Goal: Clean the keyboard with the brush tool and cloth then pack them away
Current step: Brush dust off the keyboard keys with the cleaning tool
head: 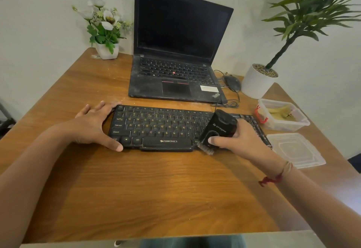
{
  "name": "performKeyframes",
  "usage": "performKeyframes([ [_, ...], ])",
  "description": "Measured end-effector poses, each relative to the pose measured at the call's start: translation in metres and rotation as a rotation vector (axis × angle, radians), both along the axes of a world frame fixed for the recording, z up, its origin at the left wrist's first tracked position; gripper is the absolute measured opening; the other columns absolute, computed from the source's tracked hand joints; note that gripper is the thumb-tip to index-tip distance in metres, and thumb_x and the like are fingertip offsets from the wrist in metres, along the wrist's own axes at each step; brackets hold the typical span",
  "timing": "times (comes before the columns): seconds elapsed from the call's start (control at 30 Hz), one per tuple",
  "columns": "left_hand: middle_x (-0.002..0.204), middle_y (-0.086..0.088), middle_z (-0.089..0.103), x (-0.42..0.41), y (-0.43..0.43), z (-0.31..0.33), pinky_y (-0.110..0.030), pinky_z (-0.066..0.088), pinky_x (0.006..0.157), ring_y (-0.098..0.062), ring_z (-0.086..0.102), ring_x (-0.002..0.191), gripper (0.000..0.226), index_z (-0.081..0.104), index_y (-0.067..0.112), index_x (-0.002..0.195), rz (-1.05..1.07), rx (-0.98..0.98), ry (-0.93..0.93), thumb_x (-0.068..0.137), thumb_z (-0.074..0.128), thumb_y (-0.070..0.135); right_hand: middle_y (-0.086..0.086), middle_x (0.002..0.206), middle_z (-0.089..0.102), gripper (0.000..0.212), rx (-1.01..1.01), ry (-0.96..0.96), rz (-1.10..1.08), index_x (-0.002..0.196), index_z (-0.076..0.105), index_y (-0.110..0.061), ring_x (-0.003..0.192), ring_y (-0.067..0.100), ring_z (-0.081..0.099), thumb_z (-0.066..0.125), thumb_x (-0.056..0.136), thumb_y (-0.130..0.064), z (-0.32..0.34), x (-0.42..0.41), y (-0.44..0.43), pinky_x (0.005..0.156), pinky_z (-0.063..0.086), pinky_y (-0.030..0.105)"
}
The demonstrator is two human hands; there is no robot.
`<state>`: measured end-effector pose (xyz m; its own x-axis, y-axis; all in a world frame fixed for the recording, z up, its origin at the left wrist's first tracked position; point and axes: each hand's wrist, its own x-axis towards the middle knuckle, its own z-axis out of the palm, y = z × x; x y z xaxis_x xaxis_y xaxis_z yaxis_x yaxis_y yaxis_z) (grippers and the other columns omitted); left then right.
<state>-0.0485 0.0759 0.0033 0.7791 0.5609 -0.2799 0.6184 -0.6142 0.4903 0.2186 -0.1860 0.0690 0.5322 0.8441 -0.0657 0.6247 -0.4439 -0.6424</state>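
Observation:
A black Zebronics keyboard (162,128) lies across the middle of the wooden table. My left hand (95,124) clasps its left end, thumb at the front corner and fingers over the back corner. My right hand (240,140) grips a black brush tool (218,128) over the keyboard's right part, its bristles (205,148) down at the front edge. A yellowish cloth (281,111) lies inside a clear plastic box (281,125) at the right.
An open, dusty black laptop (175,66) stands behind the keyboard. A wired mouse (232,82) and a white pot with a palm (256,83) are at the back right. The box's lid (295,150) lies near the right edge. A flower pot (106,50) sits back left.

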Motion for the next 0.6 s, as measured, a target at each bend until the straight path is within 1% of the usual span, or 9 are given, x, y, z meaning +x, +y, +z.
performKeyframes([
  [0.03,0.159,-0.005,-0.001,0.0,-0.002,0.002,-0.037,-0.016,0.115,-0.013,-0.015,0.143,0.149,-0.009,0.045,0.144,0.002,-0.003,0.003,0.02,0.058,0.092,-0.002,0.082,0.07,0.022,0.02,-0.002,-0.018,0.087,0.065,-0.018,0.078,0.008,0.065,0.081,0.072,-0.019,0.002,0.003,0.001,0.067,0.051,0.021],
  [0.1,0.159,-0.005,-0.001,0.001,-0.006,0.006,-0.033,-0.016,0.112,-0.012,-0.014,0.143,0.15,-0.008,0.043,0.145,0.011,-0.01,0.009,0.019,0.058,0.09,-0.004,0.071,0.066,0.02,0.054,-0.161,-0.096,0.075,0.059,-0.021,0.068,0.007,0.061,0.079,0.073,-0.021,0.008,0.017,0.005,0.059,0.049,0.02],
  [0.17,0.159,-0.005,-0.001,0.001,-0.008,0.008,-0.032,-0.016,0.112,-0.012,-0.015,0.143,0.15,-0.008,0.042,0.146,0.018,-0.011,0.004,0.02,0.059,0.088,-0.001,0.066,0.064,0.022,0.062,-0.243,-0.178,0.07,0.058,-0.018,0.064,0.01,0.06,0.079,0.073,-0.024,0.011,0.024,0.007,0.057,0.05,0.022],
  [0.23,0.159,-0.005,-0.002,0.002,-0.008,0.007,-0.033,-0.016,0.112,-0.013,-0.015,0.143,0.149,-0.008,0.042,0.146,0.019,-0.014,0.005,0.021,0.06,0.087,0.004,0.074,0.068,0.021,0.054,-0.149,-0.165,0.077,0.063,-0.011,0.072,0.018,0.065,0.08,0.071,-0.022,0.006,0.018,0.006,0.068,0.056,0.033],
  [0.3,0.159,-0.005,-0.002,0.001,-0.005,0.006,-0.033,-0.016,0.112,-0.014,-0.015,0.143,0.149,-0.008,0.043,0.145,0.022,-0.017,0.007,0.021,0.061,0.087,0.004,0.079,0.07,0.022,0.04,-0.069,-0.125,0.082,0.066,-0.01,0.077,0.019,0.066,0.082,0.069,-0.017,0.003,0.008,0.002,0.073,0.055,0.036],
  [0.37,0.159,-0.005,-0.003,0.0,-0.004,0.005,-0.034,-0.016,0.112,-0.016,-0.015,0.144,0.15,-0.009,0.045,0.145,0.014,-0.015,0.013,0.02,0.059,0.09,0.004,0.082,0.071,0.022,0.043,-0.025,-0.137,0.08,0.064,-0.017,0.078,0.017,0.066,0.082,0.068,-0.016,0.007,0.01,0.0,0.073,0.055,0.034],
  [0.43,0.159,-0.005,-0.003,0.0,-0.005,0.005,-0.034,-0.016,0.112,-0.015,-0.014,0.144,0.152,-0.009,0.044,0.145,0.002,-0.009,0.012,0.017,0.056,0.093,0.005,0.083,0.07,0.026,0.08,-0.05,-0.215,0.077,0.058,-0.025,0.074,0.017,0.067,0.082,0.07,-0.017,0.014,0.021,0.002,0.067,0.056,0.035],
  [0.53,0.159,-0.006,-0.002,0.001,-0.006,0.007,-0.033,-0.016,0.111,-0.015,-0.014,0.143,0.154,-0.008,0.043,0.145,0.006,-0.017,0.005,0.014,0.055,0.093,0.008,0.083,0.069,0.029,0.117,-0.119,-0.323,0.075,0.053,-0.027,0.072,0.021,0.067,0.08,0.071,-0.019,0.015,0.034,0.006,0.066,0.058,0.04],
  [0.6,0.159,-0.006,-0.003,0.001,-0.005,0.005,-0.034,-0.016,0.111,-0.017,-0.015,0.144,0.153,-0.009,0.045,0.145,0.011,-0.014,0.003,0.015,0.056,0.092,0.005,0.085,0.069,0.028,0.082,-0.059,-0.269,0.078,0.055,-0.027,0.077,0.018,0.066,0.08,0.072,-0.017,0.009,0.024,0.001,0.069,0.057,0.034],
])
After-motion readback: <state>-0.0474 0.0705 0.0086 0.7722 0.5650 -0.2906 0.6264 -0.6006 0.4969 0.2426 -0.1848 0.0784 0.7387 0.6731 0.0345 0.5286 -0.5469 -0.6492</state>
